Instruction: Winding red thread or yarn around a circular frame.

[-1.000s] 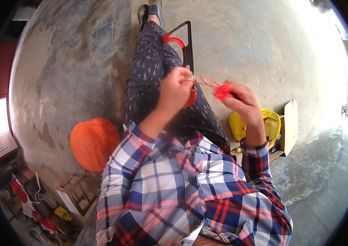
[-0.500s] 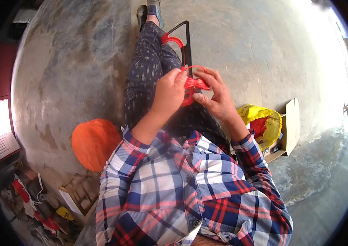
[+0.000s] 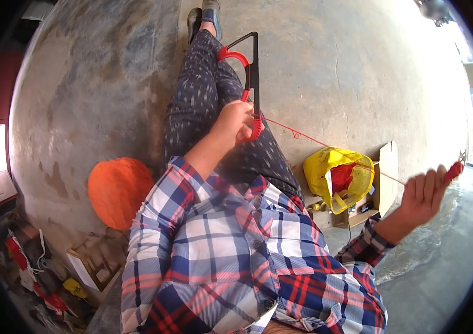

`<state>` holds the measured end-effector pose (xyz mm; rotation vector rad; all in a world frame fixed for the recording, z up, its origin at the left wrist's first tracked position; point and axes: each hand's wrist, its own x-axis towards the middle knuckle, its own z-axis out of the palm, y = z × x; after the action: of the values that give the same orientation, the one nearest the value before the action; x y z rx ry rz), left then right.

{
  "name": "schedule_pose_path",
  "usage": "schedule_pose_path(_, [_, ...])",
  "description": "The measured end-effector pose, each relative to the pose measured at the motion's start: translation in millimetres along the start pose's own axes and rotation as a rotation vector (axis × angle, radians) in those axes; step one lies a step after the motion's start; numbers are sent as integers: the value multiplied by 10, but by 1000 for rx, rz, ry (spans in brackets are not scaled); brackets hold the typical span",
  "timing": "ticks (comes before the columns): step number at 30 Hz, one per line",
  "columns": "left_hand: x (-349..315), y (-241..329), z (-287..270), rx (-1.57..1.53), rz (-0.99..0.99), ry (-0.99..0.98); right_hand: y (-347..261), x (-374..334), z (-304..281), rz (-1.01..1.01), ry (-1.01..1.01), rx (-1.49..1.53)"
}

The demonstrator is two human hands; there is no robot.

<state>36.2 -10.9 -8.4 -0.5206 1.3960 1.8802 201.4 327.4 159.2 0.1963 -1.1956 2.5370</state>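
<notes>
A black frame with red curved plastic parts (image 3: 255, 72) lies along my legs. My left hand (image 3: 236, 123) is closed around its near end, beside a red ribbed piece at the bottom. From that end a thin red cord (image 3: 320, 142) stretches to the right, with a small loop or kink in it. The cord runs over the yellow bag to my right hand (image 3: 423, 195), held far out to the right. Red cord gathered in a bundle (image 3: 455, 171) sticks out from those closed fingers.
On the right, a yellow bag (image 3: 313, 173) with red material inside stands at an opened cardboard box (image 3: 388, 172). An orange rounded item (image 3: 119, 192) sits left of me. A wooden frame (image 3: 100, 260) and assorted clutter lie at the lower left.
My right hand has swung from beside my left hand out to the far right with the red cord bundle. The cord between them is now drawn out long. My left hand stays on the frame.
</notes>
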Motion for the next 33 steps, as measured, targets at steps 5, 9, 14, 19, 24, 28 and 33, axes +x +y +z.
schedule_pose_path(5, [55, -2, -87, 42, -75, -7, -266, -308, -448, -110, 219, -323])
schedule_pose_path(9, [27, -103, -80, 96, 82, 17, 501, -153, -851, 61, 680, -307])
schedule_pose_path(14, [-401, -222, 93, 784, 788, -109, 1733, -193, -232, 737, 402, 21])
schedule_pose_path(19, [-716, -31, 330, 310, 336, -337, 2329, -183, 247, 1002, -228, 235])
schedule_pose_path(24, [-505, 50, 156, 21, 389, -404, 2392, 159, 215, 1024, -207, 28])
schedule_pose_path(28, [-265, 220, -174, 357, 637, -157, 2549, 406, -64, 800, -134, 68])
schedule_pose_path(33, [-94, 162, -344, 1515, 1151, 120, 2836, 451, -158, 716, -159, -658])
